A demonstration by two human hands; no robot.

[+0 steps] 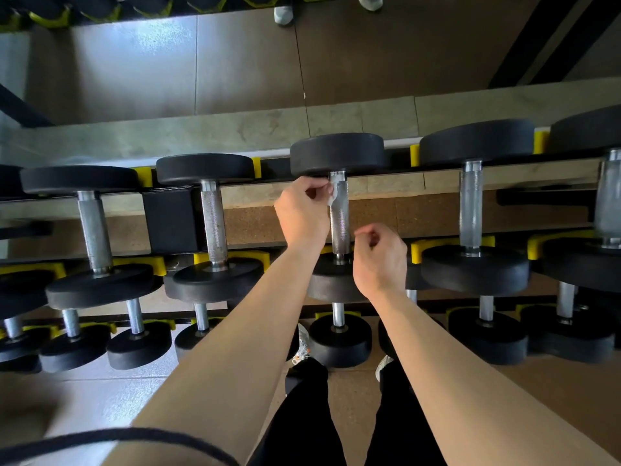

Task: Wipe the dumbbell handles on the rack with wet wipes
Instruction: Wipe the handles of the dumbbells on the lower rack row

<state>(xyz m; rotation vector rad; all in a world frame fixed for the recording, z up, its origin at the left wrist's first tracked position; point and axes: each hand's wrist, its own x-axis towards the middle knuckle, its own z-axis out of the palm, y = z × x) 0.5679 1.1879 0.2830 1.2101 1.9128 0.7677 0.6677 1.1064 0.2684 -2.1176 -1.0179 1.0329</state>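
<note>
The dumbbell heads [337, 153] were black, the handles [339, 220] silver and knurled, the cradles [415, 155] yellow, the wipe [331, 196] white, the trousers [302, 415] black, the floor [571, 398] brown.

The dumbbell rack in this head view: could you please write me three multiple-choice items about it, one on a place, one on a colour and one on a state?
1. Where is the wet wipe?
A. On the floor.
B. At the far end of the middle dumbbell's handle.
C. On a lower shelf.

2. What colour are the cradles holding the dumbbells?
A. Red.
B. Blue.
C. Yellow.

3. What is the right hand doing?
A. Holding nothing, fingers loosely curled.
B. Lifting a dumbbell.
C. Gripping the wipe.

Answers: B, the left hand pinches it there; C, the blocks beside the black heads are yellow; A, nothing shows in it.
</note>
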